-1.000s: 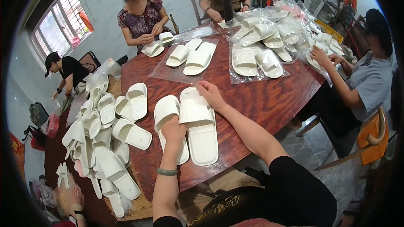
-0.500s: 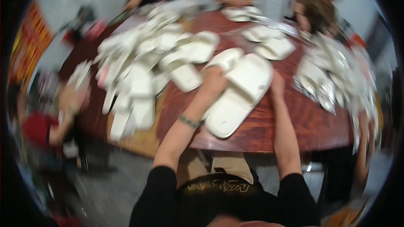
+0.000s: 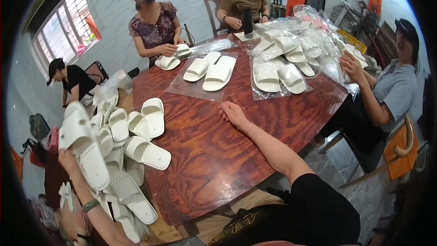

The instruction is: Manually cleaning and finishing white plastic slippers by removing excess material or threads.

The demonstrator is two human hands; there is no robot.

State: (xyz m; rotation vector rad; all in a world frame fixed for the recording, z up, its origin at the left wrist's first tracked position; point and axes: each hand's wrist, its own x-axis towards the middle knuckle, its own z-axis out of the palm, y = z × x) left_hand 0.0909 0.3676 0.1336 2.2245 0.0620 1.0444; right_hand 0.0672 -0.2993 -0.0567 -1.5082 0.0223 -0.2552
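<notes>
My left hand (image 3: 68,161) grips a white slide slipper (image 3: 93,161) from below and holds it raised at the left, over a heap of white slippers (image 3: 119,125). Whether a second slipper lies behind it I cannot tell. My right hand (image 3: 234,114) is over the middle of the dark red wooden table (image 3: 200,155), fingers loosely curled in and nothing in them. Beyond that hand, a pair of white slippers (image 3: 218,74) lies on a clear plastic bag (image 3: 180,89). Another bagged pair (image 3: 267,77) sits to its right.
A large pile of bagged slippers (image 3: 314,36) covers the table's far right. Two people (image 3: 157,29) (image 3: 246,2) work across the table, one (image 3: 389,82) sits at the right, and another (image 3: 75,82) is at the far left. A dark bottle (image 3: 247,20) stands at the back.
Both hands were at white slippers over the table's middle. My left hand has carried a slipper left, over the heap; my right hand has come away from them. The view has turned.
</notes>
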